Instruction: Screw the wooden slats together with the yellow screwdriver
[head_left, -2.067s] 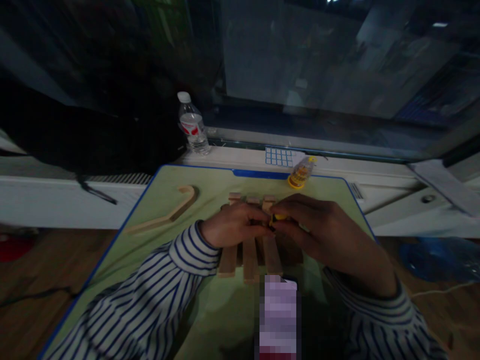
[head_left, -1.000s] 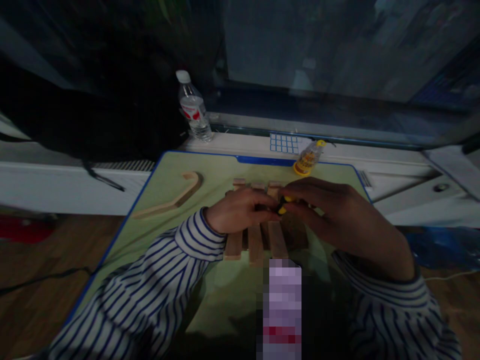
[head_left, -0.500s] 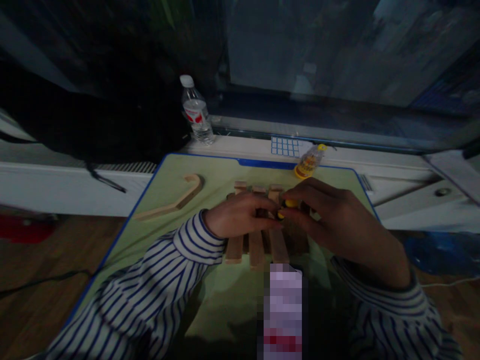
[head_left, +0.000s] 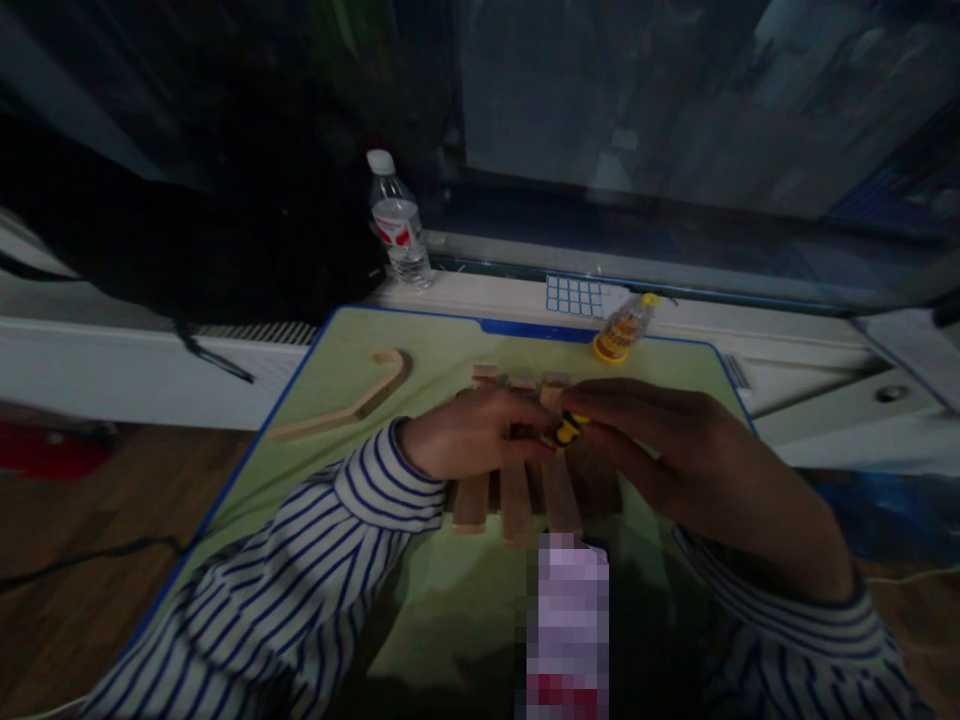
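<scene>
Between my hands is a small yellow-and-black object (head_left: 568, 430); its exact kind is too dim and covered to make out. My left hand (head_left: 480, 430) pinches its near left side with thumb and fingertips. From the right, my right hand (head_left: 675, 450) grips its other end between thumb and fingers. Both hands are above a wooden piece made of three light slats (head_left: 516, 500) lying over darker cross boards (head_left: 596, 480). Part of the slats is hidden under my left hand.
A hooked wooden piece (head_left: 360, 400) lies on the left of the green, blue-edged table (head_left: 442, 600). A yellow-capped glue bottle (head_left: 621, 335) stands at the back right. On the sill are a water bottle (head_left: 401, 235) and a gridded sheet (head_left: 574, 296). A black bag (head_left: 187, 240) sits left.
My right fingers have straightened and shifted slightly right, showing more of the yellow-and-black object. My left hand stays nearly in place. The whole view has shifted a little.
</scene>
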